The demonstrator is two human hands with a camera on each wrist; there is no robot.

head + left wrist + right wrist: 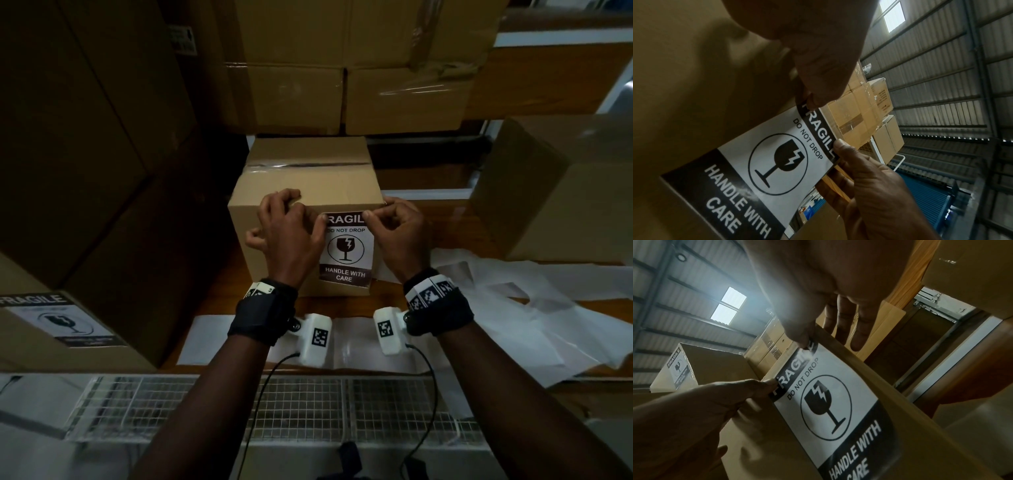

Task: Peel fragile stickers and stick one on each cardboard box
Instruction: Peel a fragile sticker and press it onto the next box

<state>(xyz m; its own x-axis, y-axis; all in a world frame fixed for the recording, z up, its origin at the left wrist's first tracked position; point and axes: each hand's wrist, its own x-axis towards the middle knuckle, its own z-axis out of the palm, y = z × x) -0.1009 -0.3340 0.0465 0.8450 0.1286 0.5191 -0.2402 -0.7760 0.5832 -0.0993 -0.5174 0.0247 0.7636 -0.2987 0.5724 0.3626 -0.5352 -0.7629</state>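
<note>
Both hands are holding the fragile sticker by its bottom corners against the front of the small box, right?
Not the bottom corners. The left hand and right hand pinch the fragile sticker at its top corners, beside the FRAGILE band, against the front of the small box. The head view shows it; both wrist views confirm.

- A warehouse packing station: sealed cardboard cartons (pixel 342 68) stand stacked high behind a wooden worktable (pixel 394 181), some wrapped in clear film.
- Overhead, the wrist views show a corrugated metal roof (pixel 941 81) on steel beams, lit by a skylight panel (pixel 728 305).
- A carton at the left (pixel 68 329) already carries a printed "FRAGILE" label; peeled white backing sheets (pixel 513 308) litter the table.
- Wire mesh panels (pixel 308 401) line the near edge.
</note>
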